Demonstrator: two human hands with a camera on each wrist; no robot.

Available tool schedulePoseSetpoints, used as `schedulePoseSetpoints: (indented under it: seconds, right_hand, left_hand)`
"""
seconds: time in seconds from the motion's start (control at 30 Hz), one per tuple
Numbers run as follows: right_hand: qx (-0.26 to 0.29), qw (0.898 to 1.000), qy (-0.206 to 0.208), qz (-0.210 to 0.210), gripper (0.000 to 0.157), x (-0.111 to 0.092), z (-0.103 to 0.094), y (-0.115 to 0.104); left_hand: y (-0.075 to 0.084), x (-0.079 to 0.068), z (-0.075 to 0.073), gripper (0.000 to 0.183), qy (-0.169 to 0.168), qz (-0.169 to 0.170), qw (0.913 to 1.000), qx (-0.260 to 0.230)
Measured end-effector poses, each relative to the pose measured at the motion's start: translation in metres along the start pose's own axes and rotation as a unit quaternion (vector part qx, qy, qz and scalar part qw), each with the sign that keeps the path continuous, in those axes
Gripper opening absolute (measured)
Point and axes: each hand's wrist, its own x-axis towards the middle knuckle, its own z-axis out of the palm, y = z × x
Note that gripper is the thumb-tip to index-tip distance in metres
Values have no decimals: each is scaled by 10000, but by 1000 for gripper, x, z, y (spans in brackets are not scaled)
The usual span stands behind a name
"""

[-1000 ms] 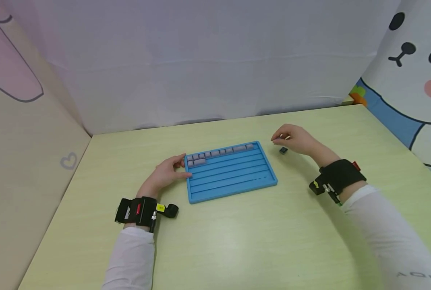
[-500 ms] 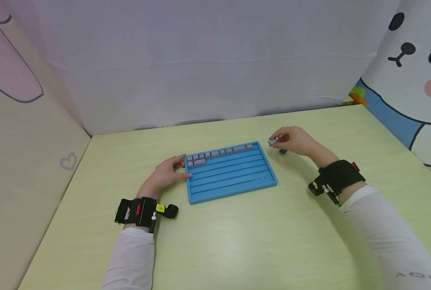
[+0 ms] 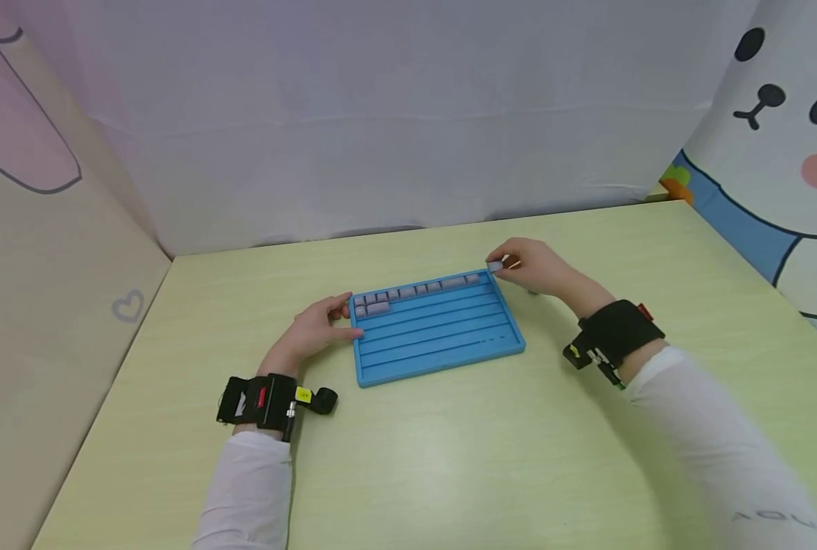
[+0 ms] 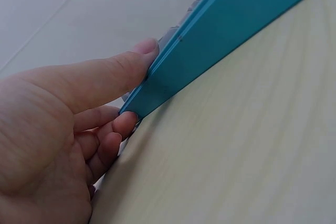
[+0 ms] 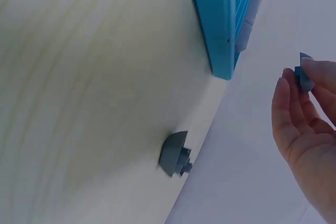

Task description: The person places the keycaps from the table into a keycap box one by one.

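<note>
A blue keycap tray (image 3: 443, 336) with ridged rows lies on the table. Grey keycaps (image 3: 421, 289) fill most of its top row, and a couple more sit at the left of the second. My left hand (image 3: 315, 325) grips the tray's left edge; the left wrist view puts the thumb (image 4: 126, 69) on the rim and curled fingertips low at the corner. Between thumb and fingers, my right hand (image 3: 528, 263) pinches a grey keycap (image 5: 304, 74) just above the tray's top right corner. A second loose keycap (image 5: 173, 153) with a stepped underside lies on its side, mostly hidden behind the right hand in the head view.
The pale wooden table (image 3: 450, 458) extends on all sides of the tray. White cloth (image 3: 408, 137) hangs along the back edge, and a printed cartoon panel (image 3: 773, 153) stands at the right. Black wrist straps (image 3: 618, 332) with cameras sit on both forearms.
My right hand has lifted the pinched keycap and carried it left to the tray's top right corner. The left hand and the tray have stayed put.
</note>
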Motion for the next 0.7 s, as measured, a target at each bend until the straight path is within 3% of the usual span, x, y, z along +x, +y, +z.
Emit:
schedulePoseSetpoints:
  seconds: [0.23,0.57,0.7]
  right_hand:
    - [-132,9998,-171,5,27,19,15,-30]
    - [-745,9929,-710,-598,21,36,38,-68]
    - [-997,9899,-816,-592,23,42,48,-78]
  left_hand:
    - [2,-2,0,79,8,-17,10000,11]
    - [5,-2,2,78,16,-32,10000,11]
    - [5,-1,2,78,10,-14,10000,10]
